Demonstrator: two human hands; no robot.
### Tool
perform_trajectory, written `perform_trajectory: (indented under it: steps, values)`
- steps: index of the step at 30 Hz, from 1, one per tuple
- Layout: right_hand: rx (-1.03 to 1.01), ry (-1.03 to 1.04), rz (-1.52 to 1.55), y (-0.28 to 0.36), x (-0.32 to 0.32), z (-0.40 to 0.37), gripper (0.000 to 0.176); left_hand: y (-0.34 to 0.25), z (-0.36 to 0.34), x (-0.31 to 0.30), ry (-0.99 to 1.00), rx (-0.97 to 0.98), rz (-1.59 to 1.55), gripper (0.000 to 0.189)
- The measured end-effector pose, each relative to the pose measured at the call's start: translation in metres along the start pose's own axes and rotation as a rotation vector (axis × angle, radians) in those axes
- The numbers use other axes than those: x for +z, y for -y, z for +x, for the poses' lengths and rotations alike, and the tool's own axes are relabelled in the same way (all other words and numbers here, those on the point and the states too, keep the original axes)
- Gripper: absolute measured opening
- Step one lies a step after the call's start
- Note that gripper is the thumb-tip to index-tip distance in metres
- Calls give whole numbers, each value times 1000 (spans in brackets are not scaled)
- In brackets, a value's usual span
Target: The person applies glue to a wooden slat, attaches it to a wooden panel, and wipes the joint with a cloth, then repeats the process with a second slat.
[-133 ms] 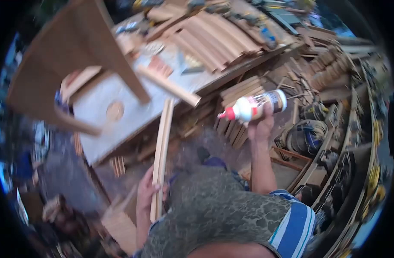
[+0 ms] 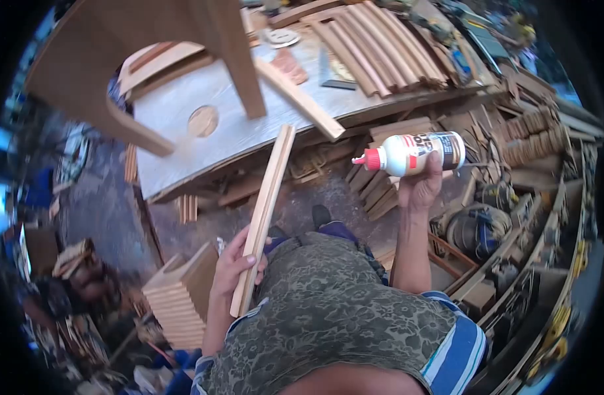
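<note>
My left hand (image 2: 237, 264) is closed round the lower part of a long grooved wooden strip (image 2: 267, 204), which stands slanted in front of my apron. My right hand (image 2: 420, 187) grips a white glue bottle (image 2: 417, 155) with a red cap, held sideways with its nozzle pointing left. Beyond the strip, another wooden piece (image 2: 299, 100) juts over the workbench's near edge. A large curved wooden part with legs (image 2: 243, 66) rises over the bench at the upper left.
The workbench (image 2: 167, 155) carries a row of curved wooden strips (image 2: 374, 49) and a round disc (image 2: 280, 37). Stacked wooden pieces (image 2: 177, 303) stand at lower left. Wood pieces lie under the bench edge, and a shelf (image 2: 539, 283) with tools runs along the right.
The view has shifted, so the bench sits higher in the picture. Both hands keep their holds on the strip and the bottle, and the bottle lies more level.
</note>
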State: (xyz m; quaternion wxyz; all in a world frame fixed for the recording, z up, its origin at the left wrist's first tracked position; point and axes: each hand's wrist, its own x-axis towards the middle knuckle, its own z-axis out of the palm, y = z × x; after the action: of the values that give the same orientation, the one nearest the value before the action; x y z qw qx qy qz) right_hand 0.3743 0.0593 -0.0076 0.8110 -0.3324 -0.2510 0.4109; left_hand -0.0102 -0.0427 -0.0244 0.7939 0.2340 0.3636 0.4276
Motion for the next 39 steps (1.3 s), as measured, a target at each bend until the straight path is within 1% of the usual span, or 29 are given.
perform_trajectory:
  steps: [2, 6, 8, 9, 11, 12, 15, 16, 18, 19, 20, 21, 22, 23, 25, 26, 29, 32, 34, 39]
  values:
    - [40, 24, 14, -21, 21, -7, 57, -10, -21, -15, -30, 13, 10, 79]
    - [135, 84, -11, -43, 44, -8, 56, 9, -37, -25, -139, 77, -108, 80]
    - [158, 130, -25, -64, 62, -8, 54, 5, -29, -28, -253, 142, 26, 69]
    - [202, 179, -28, -72, 78, -12, 51, 5, -23, -35, -269, 154, 21, 69]
    - [254, 195, -52, -82, 110, -26, 50, 7, -6, -48, -269, 137, -249, 54]
    - [281, 225, -54, -93, 115, -28, 51, 2, 2, -45, -337, 103, -275, 43]
    - [324, 364, -71, -107, 145, -46, 50, -2, 29, -50, -309, 77, -388, 40]
    - [345, 374, -81, -109, 151, -55, 50, -4, 33, -48, -326, 79, -407, 40]
    - [514, 475, -5, -109, 162, -62, 51, -21, 44, -35, -306, 70, -435, 38]
    - [520, 489, -10, -109, 167, -64, 51, -21, 54, -40, -309, 80, -447, 38]
    - [535, 528, -5, -109, 172, -65, 50, -18, 64, -49, -245, 93, -448, 38]
    - [552, 563, 0, -109, 175, -68, 50, -25, 68, -45, -184, 102, -449, 38]
    - [562, 587, -17, -109, 177, -69, 51, -28, 72, -37, -336, 97, -359, 39]
    - [570, 588, -25, -107, 177, -69, 51, -28, 76, -38, -341, 93, -369, 39]
    - [624, 628, -22, -105, 181, -69, 53, -32, 81, -41, -215, 96, -376, 40]
    - [641, 645, -13, -105, 182, -70, 54, -34, 82, -39, -216, 98, -377, 40]
    - [599, 689, -23, -98, 190, -74, 53, -41, 82, -27, -252, 76, -467, 40]
    - [626, 699, -19, -100, 192, -77, 52, -44, 78, -26, -218, 51, -527, 41]
    - [640, 702, -13, -100, 192, -79, 51, -42, 77, -34, -112, 58, -466, 43]
    - [668, 704, -29, -101, 192, -83, 49, -42, 80, -23, -195, 62, -542, 45]
